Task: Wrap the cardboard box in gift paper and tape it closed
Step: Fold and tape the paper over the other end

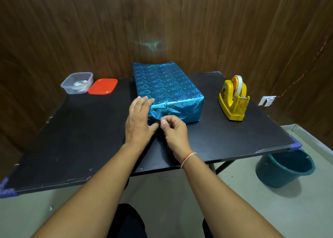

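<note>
Head view, looking forward and down: the box [168, 91], fully covered in shiny blue gift paper [158, 82] with a heart pattern, lies at the centre of the black table [81, 138], long axis running from 6 o'clock to 12 o'clock. Its near end faces the person, which puts the unfinished fold within reach of both hands.

1. Left hand [139, 121]: fingers straight and flat, pressed against the box's near corner at 9 o'clock. Judged purpose: it pins the folded side flap and keeps the box from sliding while the other hand works.
2. Right hand [173, 129]: fingers curled, thumb and forefinger pinched together at the crumpled lower edge of the near end. Whether they pinch the paper flap or a small piece of tape cannot be told.
3. Near end: the paper is creased and bunched, not flat. Judged state: this end is not yet closed, and no tape is discernible on it.

The yellow tape dispenser [234, 98] stands at 3 o'clock from the box, well apart, on the working hand's side for easy reach. At 10 o'clock a clear plastic tub [77, 83] holding small scraps sits just beside its red lid [103, 86], out of the work area. A teal bucket [284, 169] stands on the floor at 4 o'clock.
</note>
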